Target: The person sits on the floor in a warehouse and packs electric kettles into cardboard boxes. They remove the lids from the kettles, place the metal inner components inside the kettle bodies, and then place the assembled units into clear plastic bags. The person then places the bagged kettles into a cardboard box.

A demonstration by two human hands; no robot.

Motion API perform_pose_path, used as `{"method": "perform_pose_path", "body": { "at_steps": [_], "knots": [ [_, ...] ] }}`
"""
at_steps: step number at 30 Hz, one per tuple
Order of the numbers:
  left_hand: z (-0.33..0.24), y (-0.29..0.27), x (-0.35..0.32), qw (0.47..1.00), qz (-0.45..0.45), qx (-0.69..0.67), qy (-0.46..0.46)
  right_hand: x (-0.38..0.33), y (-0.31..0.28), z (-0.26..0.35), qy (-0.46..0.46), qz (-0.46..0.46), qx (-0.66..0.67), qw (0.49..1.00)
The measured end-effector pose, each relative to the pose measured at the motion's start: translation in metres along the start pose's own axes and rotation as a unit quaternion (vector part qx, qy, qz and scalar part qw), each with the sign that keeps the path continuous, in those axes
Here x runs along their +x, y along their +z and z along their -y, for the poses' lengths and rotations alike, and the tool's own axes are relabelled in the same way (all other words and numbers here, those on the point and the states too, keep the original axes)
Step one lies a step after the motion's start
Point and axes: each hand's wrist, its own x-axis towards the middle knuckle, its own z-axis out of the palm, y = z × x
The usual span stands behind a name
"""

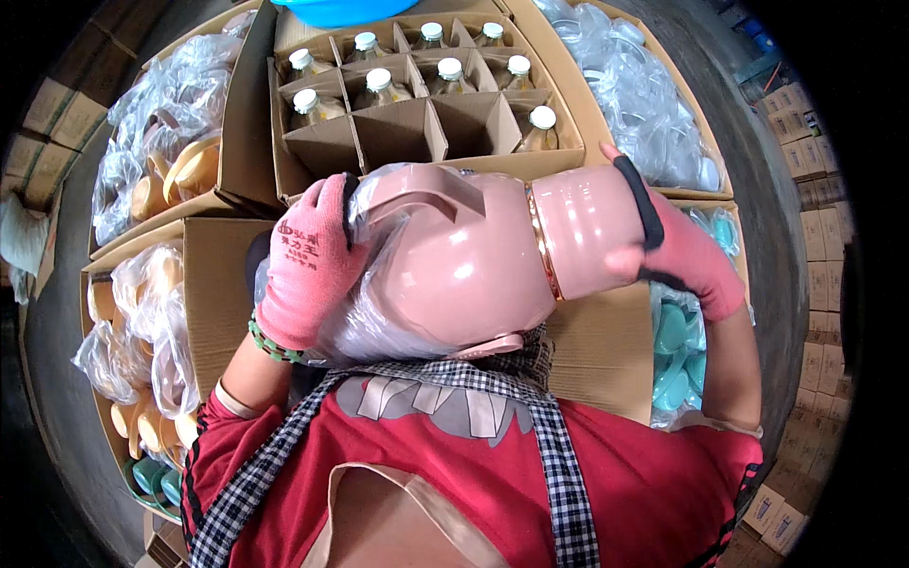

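A glossy pink jug lies on its side in front of my chest, with a wide handle on its far side and a thin gold band round it. Clear plastic film covers its left end. My left hand, in a pink glove with dark fingertips, is closed over the film-covered end beside the handle. At the other end, my right hand, in a matching glove, grips the narrower pink cylindrical part with fingers on the far side and thumb on the near side. The jug's left end is partly hidden by film and glove.
A divided carton of white-capped bottles stands beyond the jug. Left are cartons of bagged orange-brown parts and peach parts. Right are cartons of clear plastic parts and teal parts. A blue basin sits at the far edge.
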Motion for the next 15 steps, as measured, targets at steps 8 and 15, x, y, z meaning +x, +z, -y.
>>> {"method": "perform_pose_path", "body": {
  "at_steps": [8,15],
  "knots": [
    [0.018,-0.001,-0.010,0.999,-0.024,-0.026,-0.020,0.007,-0.046,0.001,0.229,0.050,0.158,0.959],
    [0.020,0.001,-0.022,0.999,0.012,-0.030,-0.015,0.006,-0.010,0.035,0.188,-0.010,0.033,0.982]
  ]
}}
